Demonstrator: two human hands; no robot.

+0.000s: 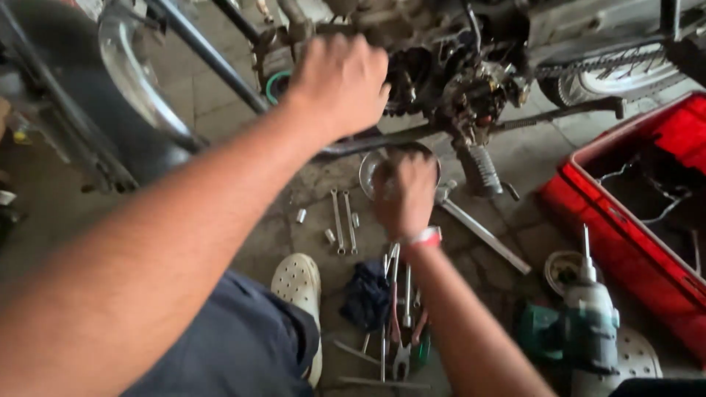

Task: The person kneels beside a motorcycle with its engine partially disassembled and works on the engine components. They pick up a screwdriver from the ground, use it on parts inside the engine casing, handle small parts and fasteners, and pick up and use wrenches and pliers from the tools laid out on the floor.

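Head view: the left hand (340, 84) is up against the motorcycle engine (456, 81), fingers curled, whether it holds anything I can't tell. The right hand (404, 195) closes over the metal bowl (375, 165) on the floor (529, 158), wrenches (343, 220) just beside it.

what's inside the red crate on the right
The red crate holds a dark mass with thin wire-like strands; what the pieces are is too dark to tell, and its far end runs out of frame.

Floor open left of the wrenches (343, 220); engine (471, 81) blocks ahead, red crate (625, 220) walls the right, pliers (401, 331), rag (366, 294) and drill (588, 323) clutter near side.
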